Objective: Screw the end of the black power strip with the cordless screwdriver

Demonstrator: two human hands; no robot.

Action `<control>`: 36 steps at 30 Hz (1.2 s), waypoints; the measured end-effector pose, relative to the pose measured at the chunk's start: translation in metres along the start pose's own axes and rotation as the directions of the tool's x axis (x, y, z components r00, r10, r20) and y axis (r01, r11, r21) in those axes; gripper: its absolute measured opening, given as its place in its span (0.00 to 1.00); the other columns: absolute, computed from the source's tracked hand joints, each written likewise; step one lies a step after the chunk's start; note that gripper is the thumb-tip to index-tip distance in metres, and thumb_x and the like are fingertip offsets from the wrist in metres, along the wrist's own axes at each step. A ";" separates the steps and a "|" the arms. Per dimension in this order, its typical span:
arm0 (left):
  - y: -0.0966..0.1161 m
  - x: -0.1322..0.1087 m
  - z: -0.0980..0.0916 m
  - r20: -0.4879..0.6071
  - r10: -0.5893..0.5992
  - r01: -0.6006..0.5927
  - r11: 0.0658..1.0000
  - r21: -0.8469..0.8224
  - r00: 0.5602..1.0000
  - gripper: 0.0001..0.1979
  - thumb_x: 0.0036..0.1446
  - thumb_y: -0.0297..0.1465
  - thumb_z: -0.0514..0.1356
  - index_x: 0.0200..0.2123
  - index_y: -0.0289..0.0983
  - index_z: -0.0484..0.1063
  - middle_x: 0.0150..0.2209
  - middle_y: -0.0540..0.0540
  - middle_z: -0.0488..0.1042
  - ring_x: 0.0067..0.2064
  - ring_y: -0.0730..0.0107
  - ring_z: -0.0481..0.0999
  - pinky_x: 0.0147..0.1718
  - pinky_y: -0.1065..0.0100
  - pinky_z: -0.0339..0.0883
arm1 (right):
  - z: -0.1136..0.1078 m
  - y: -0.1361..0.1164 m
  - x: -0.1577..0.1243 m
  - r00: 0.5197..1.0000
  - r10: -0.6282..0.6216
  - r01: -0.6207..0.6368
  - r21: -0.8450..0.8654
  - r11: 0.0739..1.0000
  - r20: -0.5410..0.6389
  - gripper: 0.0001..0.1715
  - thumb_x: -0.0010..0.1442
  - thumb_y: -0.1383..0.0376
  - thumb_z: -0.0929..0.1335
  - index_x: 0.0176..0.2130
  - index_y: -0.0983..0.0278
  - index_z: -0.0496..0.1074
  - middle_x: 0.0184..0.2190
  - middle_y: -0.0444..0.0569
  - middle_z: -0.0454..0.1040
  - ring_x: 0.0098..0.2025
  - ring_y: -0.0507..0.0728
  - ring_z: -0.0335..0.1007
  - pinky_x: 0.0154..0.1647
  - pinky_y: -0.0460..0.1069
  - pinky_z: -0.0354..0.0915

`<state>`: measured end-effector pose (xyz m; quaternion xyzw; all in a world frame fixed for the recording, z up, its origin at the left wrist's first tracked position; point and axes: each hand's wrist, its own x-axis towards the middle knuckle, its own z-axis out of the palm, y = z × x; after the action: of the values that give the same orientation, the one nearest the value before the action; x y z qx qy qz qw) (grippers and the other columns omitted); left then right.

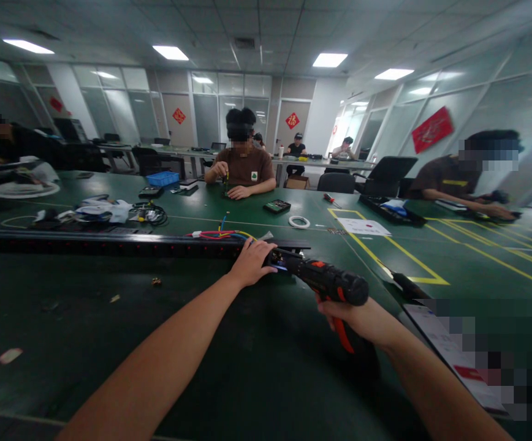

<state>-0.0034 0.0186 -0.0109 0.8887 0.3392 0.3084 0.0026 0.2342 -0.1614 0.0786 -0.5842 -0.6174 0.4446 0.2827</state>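
Observation:
My right hand [355,315] is wrapped around the handle of a black and orange cordless drill [325,278]. The drill's nose points left at the end of a long black rail [110,243], which lies across the table. At that same end my left hand [253,262] grips the rail, thumb on the near side and fingers over the top. Red, blue and yellow wires [224,234] come out of the rail just behind my left hand. The drill's tip and the exact point it meets are hard to make out.
Small brass-coloured parts [156,282] lie in front of the rail. Beyond it are bundled cables [149,214], a white tape roll [299,222], a screwdriver [329,199] and a blue basket [162,178]. A co-worker [245,162] sits opposite. A clipboard [454,355] lies at right.

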 end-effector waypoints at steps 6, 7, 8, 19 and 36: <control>0.001 0.000 -0.002 0.006 -0.013 0.013 1.000 0.003 1.000 0.32 0.59 0.42 0.68 0.63 0.40 0.64 0.60 0.40 0.71 0.65 0.52 0.65 0.69 0.44 0.40 | -0.001 -0.001 0.000 1.000 -0.006 0.006 0.011 1.000 0.009 0.09 0.52 0.61 0.71 0.33 0.63 0.71 0.21 0.41 0.72 0.25 0.55 0.70 0.28 0.49 0.66; 0.001 0.000 -0.002 0.006 -0.013 0.013 1.000 0.002 1.000 0.32 0.60 0.42 0.68 0.63 0.40 0.63 0.60 0.40 0.71 0.65 0.52 0.65 0.70 0.44 0.40 | -0.001 0.000 0.000 1.000 -0.006 0.006 0.010 1.000 0.014 0.09 0.52 0.61 0.71 0.34 0.63 0.71 0.21 0.41 0.72 0.25 0.55 0.70 0.28 0.50 0.66; 0.002 0.000 -0.003 0.005 -0.013 0.013 1.000 0.001 1.000 0.32 0.60 0.42 0.67 0.63 0.40 0.63 0.60 0.40 0.71 0.65 0.52 0.65 0.70 0.44 0.40 | -0.001 0.000 0.001 1.000 -0.007 0.007 0.007 1.000 0.019 0.09 0.53 0.61 0.71 0.34 0.63 0.71 0.21 0.41 0.72 0.25 0.55 0.71 0.29 0.50 0.66; 0.000 0.001 0.001 -0.004 -0.016 0.016 1.000 0.007 1.000 0.32 0.60 0.43 0.67 0.63 0.39 0.64 0.60 0.40 0.71 0.65 0.52 0.65 0.70 0.44 0.40 | 0.001 0.000 0.000 0.999 0.031 -0.031 0.009 0.999 0.008 0.14 0.52 0.61 0.71 0.39 0.64 0.72 0.22 0.41 0.72 0.26 0.56 0.71 0.30 0.51 0.66; 0.000 0.000 0.001 -0.019 -0.007 0.007 1.000 0.012 1.000 0.32 0.60 0.42 0.67 0.63 0.40 0.64 0.60 0.40 0.72 0.65 0.52 0.65 0.69 0.44 0.41 | 0.001 -0.005 -0.002 0.998 0.059 -0.058 0.044 0.997 -0.011 0.20 0.48 0.59 0.72 0.41 0.64 0.73 0.21 0.41 0.72 0.26 0.57 0.71 0.30 0.51 0.66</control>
<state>-0.0030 0.0186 -0.0118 0.8846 0.3442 0.3148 -0.0050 0.2318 -0.1630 0.0829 -0.5984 -0.5883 0.4625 0.2862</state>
